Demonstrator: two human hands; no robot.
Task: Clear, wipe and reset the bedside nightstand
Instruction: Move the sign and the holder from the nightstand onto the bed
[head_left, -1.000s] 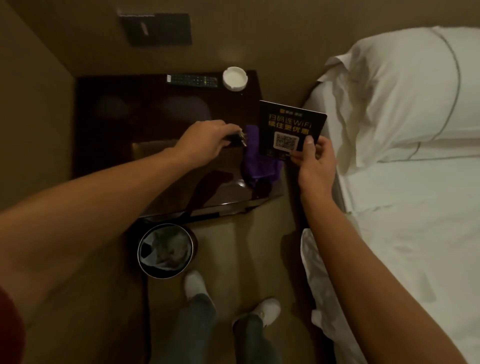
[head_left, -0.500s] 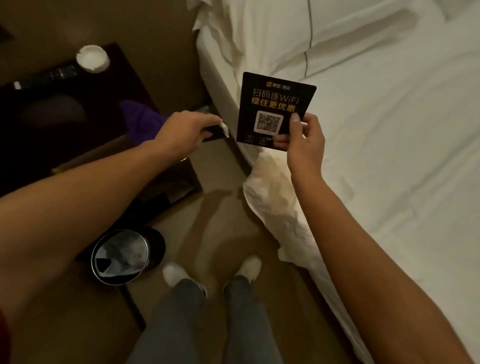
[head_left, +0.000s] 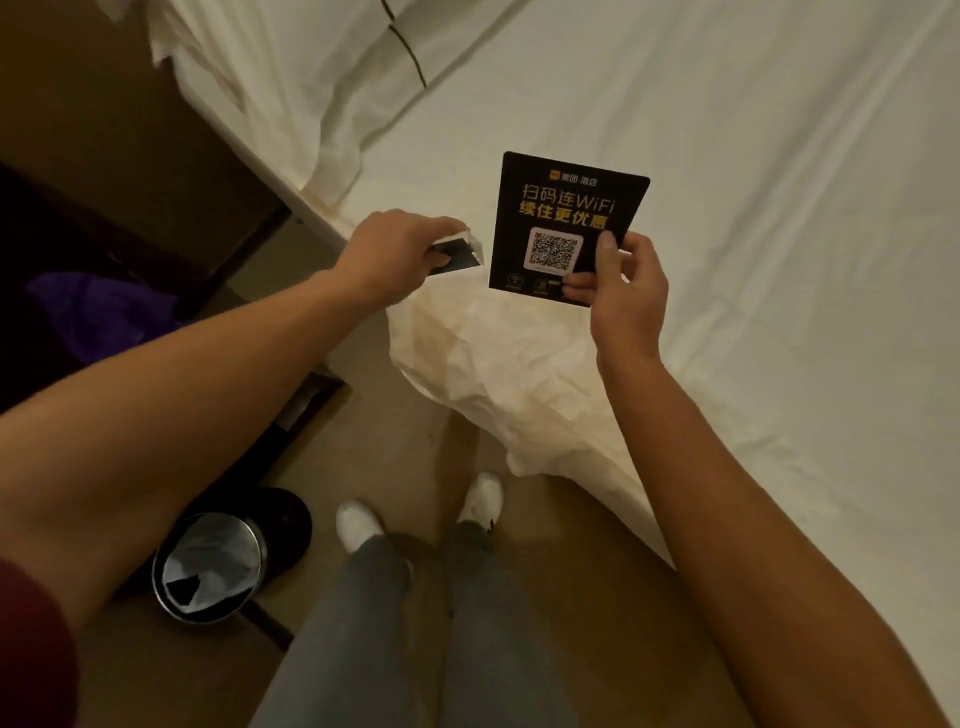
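While both hands hold items over the bed's edge, the dark counter (head_left: 62, 249) sits at far left.
The right hand (head_left: 626, 291) pinches a black WiFi card (head_left: 566, 208) at centre frame; the left hand (head_left: 395, 249) grips a small dark box (head_left: 457, 254). A purple cloth (head_left: 98, 317) lies on the counter, a bin (head_left: 208, 566) lower left, white bed (head_left: 779, 260) filling the right.

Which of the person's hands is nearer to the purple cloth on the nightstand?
Left. The left hand, gripping a small dark object, is just right of the purple cloth; the right hand, holding the WiFi card, is farther right over the bed.
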